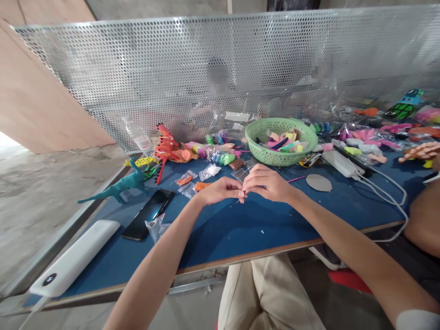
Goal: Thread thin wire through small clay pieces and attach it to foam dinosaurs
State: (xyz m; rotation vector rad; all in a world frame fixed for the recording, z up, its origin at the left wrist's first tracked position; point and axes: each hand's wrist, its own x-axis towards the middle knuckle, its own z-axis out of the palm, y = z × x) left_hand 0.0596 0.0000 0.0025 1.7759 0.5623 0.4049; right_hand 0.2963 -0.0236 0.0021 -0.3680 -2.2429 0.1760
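Note:
Over the blue tabletop, my left hand (pixel 225 190) and my right hand (pixel 268 182) meet with their fingertips together. Both are closed in a pinch. A thin, pale, wire-like strand shows just below and above the fingers; most of what they hold is hidden by the fingertips. Beyond my left hand lie small clear bags with orange clay (pixel 185 178) and white clay (pixel 211 171). A brown clay block (pixel 236 164) sits just behind the hands. To the right of my right hand is a flat grey oval piece (pixel 319 183).
A green basket (pixel 282 158) of colourful clay packets stands behind my hands. On the left are a teal dinosaur figure (pixel 129 184), a red-orange figure (pixel 168 151), a phone (pixel 148 214) and a white power bank (pixel 77 256). White cables (pixel 385 195) trail right, near another person's arm (pixel 424 217).

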